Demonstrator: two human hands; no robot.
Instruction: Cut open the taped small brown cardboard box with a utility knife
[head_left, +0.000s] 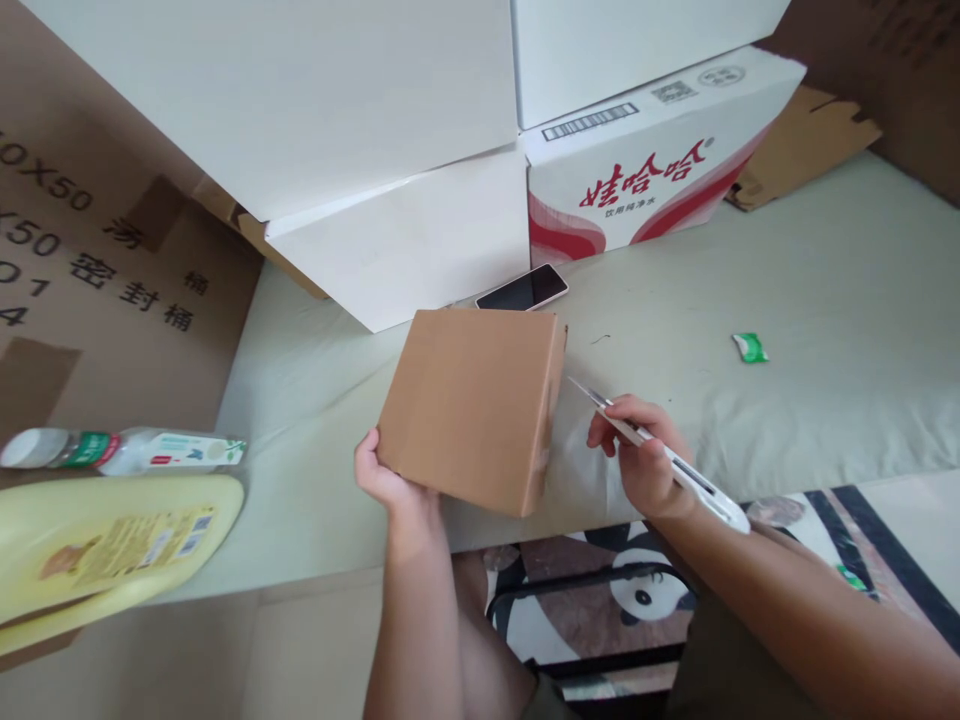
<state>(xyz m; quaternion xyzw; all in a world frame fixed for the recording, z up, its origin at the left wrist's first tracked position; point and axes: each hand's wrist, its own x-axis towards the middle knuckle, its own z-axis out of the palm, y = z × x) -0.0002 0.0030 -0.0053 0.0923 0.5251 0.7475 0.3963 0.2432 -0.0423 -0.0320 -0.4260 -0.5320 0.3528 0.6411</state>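
My left hand (390,475) grips a small brown cardboard box (469,400) at its lower left corner, thumb at the side and the other fingers hidden beneath. The box is tilted, and a narrow side with a strip of tape faces right. In my right hand (645,460) is a white utility knife (694,480), held like a pen. Its thin blade points up and left, close to the box's right side but apart from it.
Behind the box lie a phone (525,288) and stacked white cartons (405,240). A small green packet (750,347) rests on the pale cloth (825,400) at right. To the left are a clear bottle (180,450), a yellow jug (135,540) and a large carton (112,250).
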